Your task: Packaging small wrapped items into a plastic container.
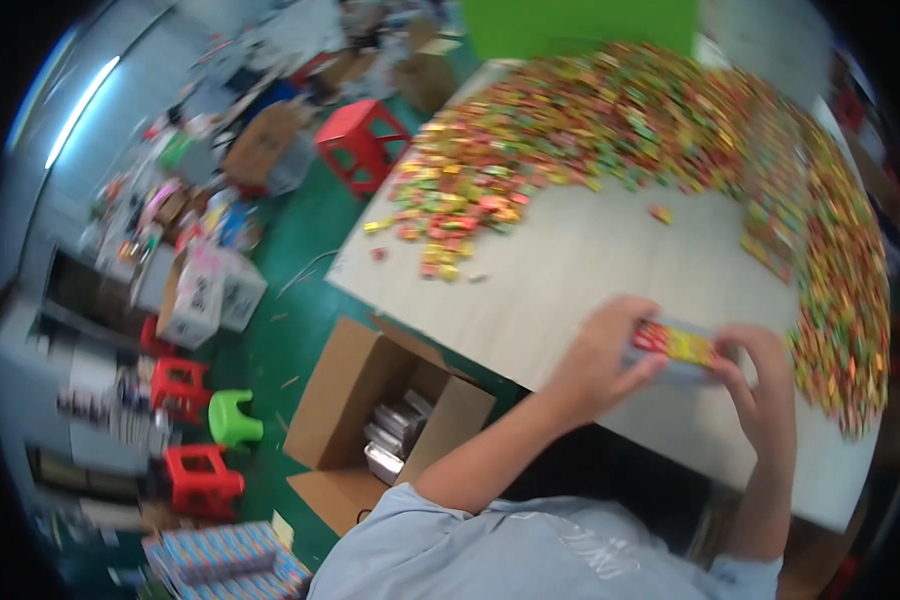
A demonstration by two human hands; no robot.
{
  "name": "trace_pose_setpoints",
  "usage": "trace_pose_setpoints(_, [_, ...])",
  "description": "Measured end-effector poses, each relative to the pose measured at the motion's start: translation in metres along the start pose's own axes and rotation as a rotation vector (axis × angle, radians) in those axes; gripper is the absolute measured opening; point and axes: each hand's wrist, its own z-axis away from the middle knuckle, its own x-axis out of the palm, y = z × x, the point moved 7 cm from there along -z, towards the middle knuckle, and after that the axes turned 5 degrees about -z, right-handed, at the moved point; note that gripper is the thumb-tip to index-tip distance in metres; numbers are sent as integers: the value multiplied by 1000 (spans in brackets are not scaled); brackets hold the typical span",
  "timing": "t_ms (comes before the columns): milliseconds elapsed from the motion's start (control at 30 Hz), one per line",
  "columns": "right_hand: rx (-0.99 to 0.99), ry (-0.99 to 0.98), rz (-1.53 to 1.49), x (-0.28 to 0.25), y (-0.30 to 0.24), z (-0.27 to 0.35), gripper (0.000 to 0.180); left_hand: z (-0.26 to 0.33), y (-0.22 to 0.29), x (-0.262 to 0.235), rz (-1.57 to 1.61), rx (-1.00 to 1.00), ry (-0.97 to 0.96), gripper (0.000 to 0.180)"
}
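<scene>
I have my left grip (602, 350) clamped on the left end of a small grey rectangular container (685, 372) topped with shiny red and yellow pieces (682, 345). My right grip (755, 372) pinches its right end; blur hides the exact fingertip contact from me. The container sits between both grips, over the pale smooth bench (530, 265). Beyond them, curving round to the right grip's right, I see a heap of small glossy red, yellow, green and orange pieces (600, 115). Left of the left grip, an open brown cardboard box (328, 395) holds silvery rectangular containers (395, 435).
</scene>
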Motion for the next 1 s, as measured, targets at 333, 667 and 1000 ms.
trace_pose_setpoints(333, [-286, -34, 118, -16, -2, -21, 21, 8, -19, -8, 101, -79, 33, 71])
trace_pose_setpoints(667, [20, 214, 270, -72, 126, -43, 20, -6, -24, -26, 194, 26, 150, 95])
trace_pose_setpoints(1000, [-82, 44, 714, -56, 187, -62, 22, -119, -45, 3, 312, 15, -152, 59])
